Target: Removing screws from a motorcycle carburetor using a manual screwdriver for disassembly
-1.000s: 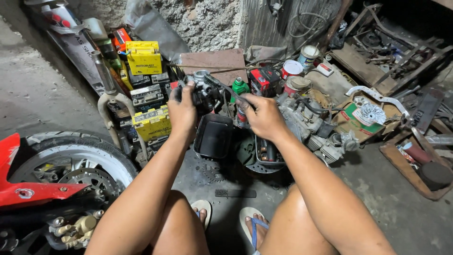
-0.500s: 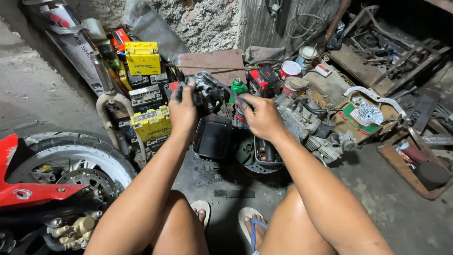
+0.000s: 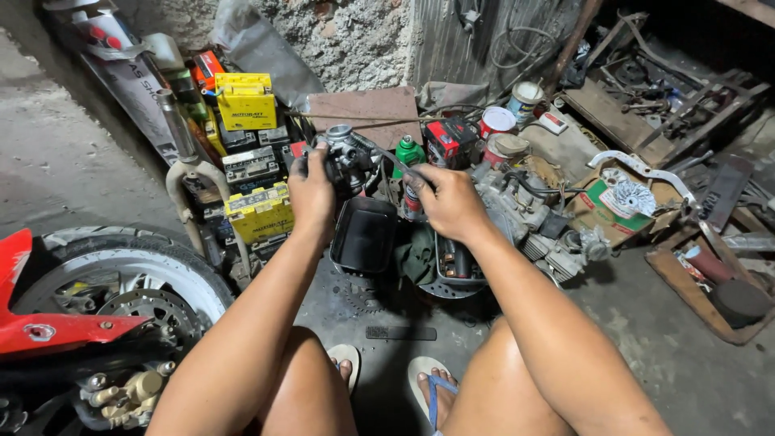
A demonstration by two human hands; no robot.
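Head view, looking down past bare knees and sandalled feet to a concrete floor crowded with motorcycle parts. Left hand has its grip closed around a small metal carburetor, held up in the air above a black plastic tub on the floor. Right hand is closed on a slim tool whose tip reaches toward the carburetor's side; whether it touches is too small to tell. A spray can with a green cap stands just behind the right hand's fingers. Beside the left forearm sit stacked yellow batteries, and at the floor's left edge — a motorcycle wheel with red bodywork. An engine block lies to the right of the right hand. The carburetor looks whole and off any machine — the work on it seems to be in its middle, with nothing visibly taken apart in the tub yet.
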